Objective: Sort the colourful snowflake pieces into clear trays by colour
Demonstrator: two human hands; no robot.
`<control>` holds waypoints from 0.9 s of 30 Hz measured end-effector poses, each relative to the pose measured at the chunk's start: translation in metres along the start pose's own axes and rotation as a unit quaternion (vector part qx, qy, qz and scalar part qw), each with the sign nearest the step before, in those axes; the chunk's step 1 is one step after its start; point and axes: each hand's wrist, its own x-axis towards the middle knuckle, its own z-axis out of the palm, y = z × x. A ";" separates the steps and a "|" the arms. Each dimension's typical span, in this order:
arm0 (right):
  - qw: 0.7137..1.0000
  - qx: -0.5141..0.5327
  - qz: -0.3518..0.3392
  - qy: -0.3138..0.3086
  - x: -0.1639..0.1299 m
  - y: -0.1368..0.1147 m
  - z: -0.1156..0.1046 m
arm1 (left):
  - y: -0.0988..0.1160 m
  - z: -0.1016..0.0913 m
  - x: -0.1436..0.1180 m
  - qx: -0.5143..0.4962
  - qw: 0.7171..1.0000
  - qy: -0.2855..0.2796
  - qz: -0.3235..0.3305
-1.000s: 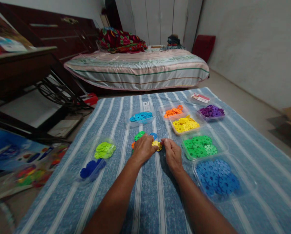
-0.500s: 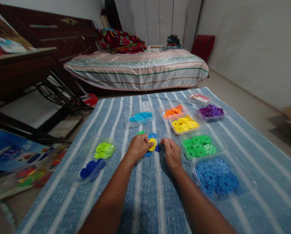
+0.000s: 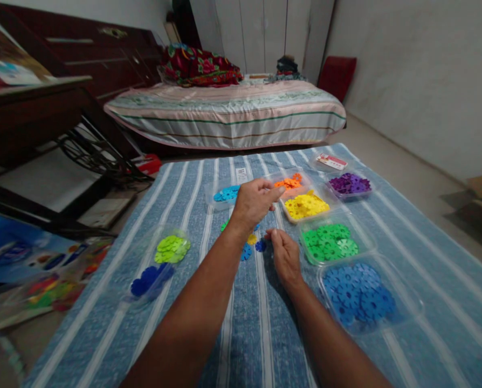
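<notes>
Lifted from the small cluster of loose discs (image 3: pixel 252 245), the left hand (image 3: pixel 257 202) now reaches far toward the tray of orange discs (image 3: pixel 287 184), fingers curled; contents cannot be told. Right hand (image 3: pixel 283 254) rests on the striped mat (image 3: pixel 245 323), fingertips touching a dark blue disc (image 3: pixel 260 246).

Left hand (image 3: pixel 257 202) raised, arm stretched forward and angled to the right, back of hand up, fingers (image 3: pixel 276 194) loosely curled with thumb and forefinger pointing right. Right hand (image 3: pixel 284 254) lay lower and nearer, palm down, fingers bent, forearm running in from bottom right
</notes>
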 end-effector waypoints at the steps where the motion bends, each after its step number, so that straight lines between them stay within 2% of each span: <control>1: 1.000 -0.001 0.001 0.000 0.000 0.000 0.000 | -0.008 -0.004 -0.003 0.026 1.000 0.003 0.001; 3: 1.000 -0.002 0.004 0.001 0.000 0.000 0.000 | -0.031 -0.017 -0.012 0.094 0.996 0.009 -0.010; 6: 1.000 -0.007 0.008 0.002 0.000 -0.001 0.000 | -0.072 -0.043 -0.032 0.189 0.980 0.047 -0.032; 8: 1.000 -0.010 0.009 0.002 -0.001 0.000 0.000 | -0.095 -0.058 -0.045 0.261 0.961 0.088 -0.038; 11: 1.000 -0.011 0.012 0.002 -0.001 0.001 0.000 | -0.117 -0.074 -0.061 0.341 0.927 0.156 -0.021; 13: 1.000 -0.011 0.013 0.002 -0.001 0.003 0.000 | -0.126 -0.079 -0.067 0.367 0.913 0.176 0.004; 16: 1.000 -0.012 0.009 -0.001 -0.002 0.004 0.000 | -0.138 -0.078 -0.070 0.374 0.909 0.179 0.039; 21: 1.000 -0.018 0.014 -0.005 -0.003 0.003 0.000 | -0.155 -0.063 -0.074 0.348 0.923 0.154 0.058; 27: 0.999 -0.025 0.019 -0.005 -0.005 0.003 0.001 | -0.157 -0.047 -0.081 0.323 0.931 0.141 0.094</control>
